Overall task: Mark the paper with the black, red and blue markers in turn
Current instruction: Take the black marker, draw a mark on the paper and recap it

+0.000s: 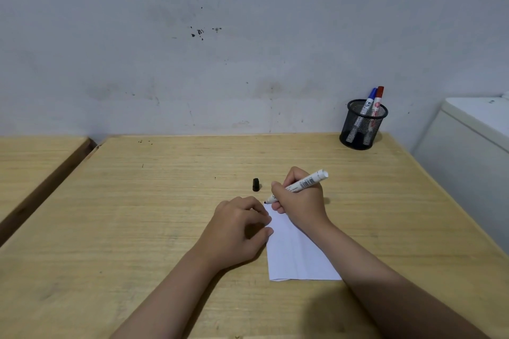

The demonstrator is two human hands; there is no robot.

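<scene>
A white sheet of paper (pixel 296 250) lies on the wooden table (pixel 165 201) in front of me. My right hand (pixel 298 201) grips the uncapped black marker (pixel 305 180), whose tip touches the paper's far left corner. My left hand (pixel 239 228) rests curled on the paper's left edge, pinning it down. The marker's black cap (pixel 256 184) lies on the table just beyond the paper. The blue marker (pixel 367 103) and the red marker (pixel 378 99) stand capped in a black mesh pen holder (pixel 362 125) at the back right of the table.
A stained pale wall (pixel 220 49) runs along the table's far edge. A second wooden table (pixel 33 162) stands to the left across a narrow gap. A white cabinet (pixel 473 140) stands beside the table on the right.
</scene>
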